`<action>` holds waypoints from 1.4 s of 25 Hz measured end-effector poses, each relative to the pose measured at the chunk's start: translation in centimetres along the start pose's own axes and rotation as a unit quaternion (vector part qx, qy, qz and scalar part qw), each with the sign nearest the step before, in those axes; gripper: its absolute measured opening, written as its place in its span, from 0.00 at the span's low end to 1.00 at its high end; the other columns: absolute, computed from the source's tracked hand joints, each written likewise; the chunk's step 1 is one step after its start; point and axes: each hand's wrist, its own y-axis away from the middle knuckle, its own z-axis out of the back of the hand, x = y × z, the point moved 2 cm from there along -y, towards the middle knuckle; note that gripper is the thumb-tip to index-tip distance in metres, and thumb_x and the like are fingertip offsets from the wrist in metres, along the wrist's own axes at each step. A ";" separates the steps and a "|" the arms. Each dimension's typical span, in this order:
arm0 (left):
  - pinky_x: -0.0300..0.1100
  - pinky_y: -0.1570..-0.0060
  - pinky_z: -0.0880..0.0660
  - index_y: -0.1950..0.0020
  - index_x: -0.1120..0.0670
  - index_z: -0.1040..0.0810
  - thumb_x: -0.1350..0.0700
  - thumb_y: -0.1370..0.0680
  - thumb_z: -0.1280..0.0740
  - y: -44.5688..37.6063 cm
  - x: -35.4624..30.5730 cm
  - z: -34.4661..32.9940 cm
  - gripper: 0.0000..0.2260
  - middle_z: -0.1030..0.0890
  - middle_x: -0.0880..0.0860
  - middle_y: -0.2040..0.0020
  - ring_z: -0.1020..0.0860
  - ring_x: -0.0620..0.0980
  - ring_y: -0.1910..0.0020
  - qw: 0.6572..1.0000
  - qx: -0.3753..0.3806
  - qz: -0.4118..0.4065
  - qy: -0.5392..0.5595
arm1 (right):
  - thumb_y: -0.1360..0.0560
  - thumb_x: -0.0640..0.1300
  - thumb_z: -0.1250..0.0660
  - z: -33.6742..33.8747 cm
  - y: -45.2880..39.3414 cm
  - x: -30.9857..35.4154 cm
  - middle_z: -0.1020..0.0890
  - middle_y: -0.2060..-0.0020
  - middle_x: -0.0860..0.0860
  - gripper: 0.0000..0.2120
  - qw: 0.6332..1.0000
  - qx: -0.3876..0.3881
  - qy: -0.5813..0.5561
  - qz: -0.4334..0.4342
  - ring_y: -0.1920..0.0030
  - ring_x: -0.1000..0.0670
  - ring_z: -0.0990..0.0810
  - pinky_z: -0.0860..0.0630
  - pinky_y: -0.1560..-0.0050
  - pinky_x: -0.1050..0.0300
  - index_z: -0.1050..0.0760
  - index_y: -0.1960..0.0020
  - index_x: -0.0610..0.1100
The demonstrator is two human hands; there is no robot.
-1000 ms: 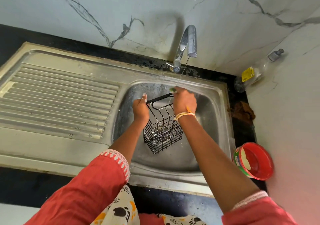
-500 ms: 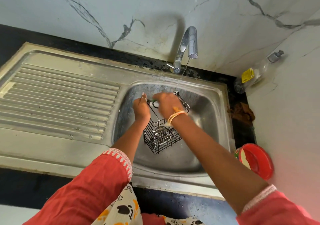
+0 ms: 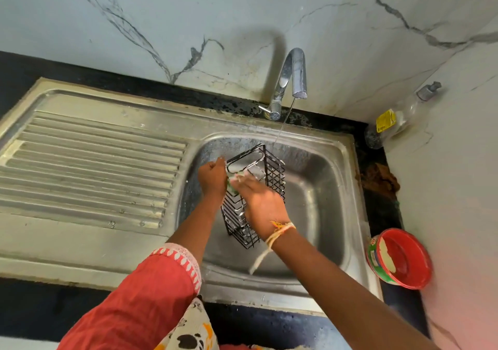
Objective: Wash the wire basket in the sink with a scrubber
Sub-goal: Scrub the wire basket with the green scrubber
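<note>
A black wire basket [image 3: 272, 173] stands tilted in the steel sink [image 3: 318, 204], soapy along its wires. My left hand [image 3: 213, 177] grips the basket's upper rim on the left. My right hand [image 3: 260, 201] lies over the basket's front side and holds a green scrubber [image 3: 234, 181], foam-covered, against the wires near the rim. Most of the scrubber is hidden by my fingers. A thin stream of water falls from the tap [image 3: 292, 80] onto the basket's far corner.
A ribbed steel drainboard [image 3: 89, 172] lies left of the bowl. A red tub of dish soap [image 3: 401, 258] sits on the black counter at the right. A clear pump bottle [image 3: 398, 115] leans in the back right corner, with a brown rag [image 3: 378, 180] below it.
My right hand moved from the basket's far rim toward the near left side with the scrubber. The basket has turned and tipped, its open top now facing away from me.
</note>
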 end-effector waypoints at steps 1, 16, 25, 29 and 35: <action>0.38 0.78 0.43 0.73 0.54 0.33 0.59 0.21 0.35 0.3 0.0 0.2 0.20 0.36 0.50 0.76 0.40 0.46 0.77 1.000 -0.011 0.013 -0.002 | 0.38 0.24 0.36 -0.2 0.5 -1.0 0.20 0.40 0.48 0.31 1.000 -0.023 -0.013 0.010 0.39 0.46 0.22 0.21 0.48 0.53 0.22 0.38 0.45; 0.45 0.63 0.26 0.67 0.53 0.25 0.48 0.27 0.27 -2.2 0.0 2.4 0.15 0.21 0.56 0.66 0.25 0.52 0.69 0.965 0.083 0.030 -0.246 | 0.30 0.28 0.46 -3.8 1.7 -2.3 0.21 0.38 0.46 0.27 0.977 -0.139 -0.138 -0.087 0.35 0.50 0.24 0.30 0.34 0.58 0.21 0.39 0.44; 0.42 0.68 0.36 0.72 0.57 0.25 0.48 0.26 0.28 -2.1 0.7 3.1 0.19 0.27 0.53 0.76 0.31 0.51 0.75 0.972 0.048 0.035 -0.229 | 0.27 0.29 0.39 -5.9 2.3 -1.6 0.16 0.47 0.48 0.25 0.695 -0.148 -0.256 -0.655 0.48 0.46 0.18 0.24 0.45 0.56 0.20 0.42 0.54; 0.43 0.64 0.36 0.61 0.61 0.18 0.53 0.24 0.30 -1.9 0.9 3.6 0.12 0.23 0.55 0.68 0.27 0.51 0.67 0.970 0.062 0.015 -0.235 | 0.36 0.24 0.41 -6.0 -1.1 2.8 0.17 0.45 0.47 0.28 0.930 -0.188 -0.204 -0.243 0.44 0.55 0.21 0.30 0.39 0.67 0.18 0.44 0.45; 0.45 0.56 0.26 0.73 0.54 0.26 0.49 0.26 0.28 -2.2 0.9 3.5 0.18 0.24 0.53 0.71 0.24 0.55 0.63 0.975 0.028 0.053 -0.215 | 0.29 0.27 0.40 -5.7 7.3 -3.8 0.19 0.42 0.48 0.29 0.767 -0.067 -0.177 -0.614 0.42 0.45 0.20 0.28 0.44 0.62 0.21 0.40 0.55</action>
